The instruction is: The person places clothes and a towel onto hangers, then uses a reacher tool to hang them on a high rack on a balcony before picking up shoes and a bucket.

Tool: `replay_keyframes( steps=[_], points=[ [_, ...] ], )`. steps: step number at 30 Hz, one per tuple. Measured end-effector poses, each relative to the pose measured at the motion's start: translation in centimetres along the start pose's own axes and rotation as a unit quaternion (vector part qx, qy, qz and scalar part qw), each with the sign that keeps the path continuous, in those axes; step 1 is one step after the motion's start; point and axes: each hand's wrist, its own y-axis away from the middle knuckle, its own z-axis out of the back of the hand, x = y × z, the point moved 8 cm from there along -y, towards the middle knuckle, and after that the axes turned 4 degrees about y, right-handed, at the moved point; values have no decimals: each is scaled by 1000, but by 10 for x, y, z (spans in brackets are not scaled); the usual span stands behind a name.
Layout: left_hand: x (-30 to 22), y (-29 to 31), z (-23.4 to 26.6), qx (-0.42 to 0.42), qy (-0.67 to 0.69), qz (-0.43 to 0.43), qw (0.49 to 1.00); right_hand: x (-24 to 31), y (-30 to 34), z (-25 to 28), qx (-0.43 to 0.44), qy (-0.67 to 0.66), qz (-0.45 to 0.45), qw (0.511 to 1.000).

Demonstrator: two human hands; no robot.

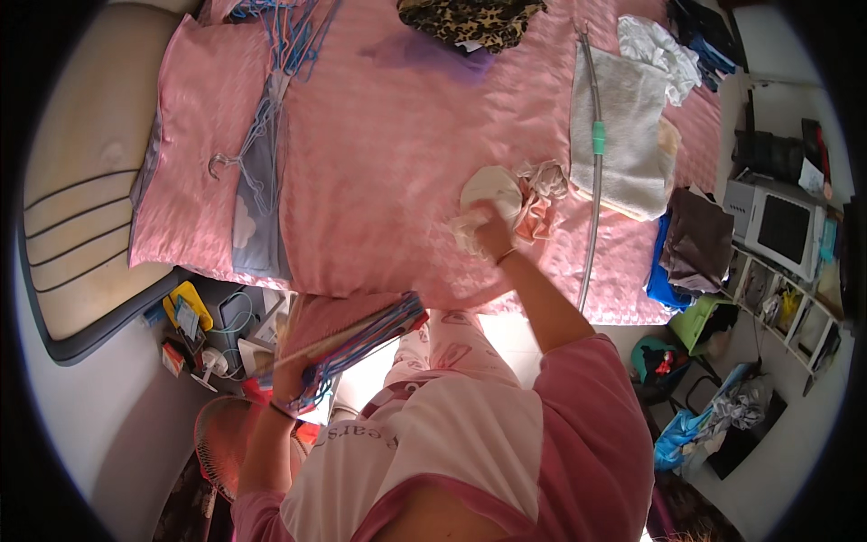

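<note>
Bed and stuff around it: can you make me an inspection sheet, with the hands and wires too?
Surface: pink bed cover, wrinkled.
Job's things: bunched hangers; small pale clothes.
Clutter: more hangers, leopard-print cloth, whitish towel, metal pole.
Hands: left hand holds the bunched hangers; right hand touches the small pale clothes, grip unclear.
Cables: thin cord near the bed's left corner.
Surroundings: padded panel; white appliance, dark-fronted.

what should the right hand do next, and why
Probably lift the white cloth with the right hand, since that hand is right at it, while the left hand is full, gripping a bundle of hangers.
</note>
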Motion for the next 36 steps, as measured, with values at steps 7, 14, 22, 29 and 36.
replay_keyframes(
  steps=[7, 14, 22, 29, 36],
  points=[
    [-8, 57, -23, 55, -13, 130, 990, -160, 14, 273, -496, 289, -321, 753],
    [35, 166, -76, -19, 31, 296, 955, -201, -22, 224, -132, 759, -223, 597],
    [-10, 241, -122, -244, 462, 345, 780, -166, 23, 286, -306, 368, 74, 875],
    [-65, 327, -154, -307, 273, 418, 811, 21, 31, 152, -166, 61, -26, 984],
    [-142, 458, -261, -450, 370, 519, 625, 155, 206, -78, 121, 192, 239, 944]
  ],
)
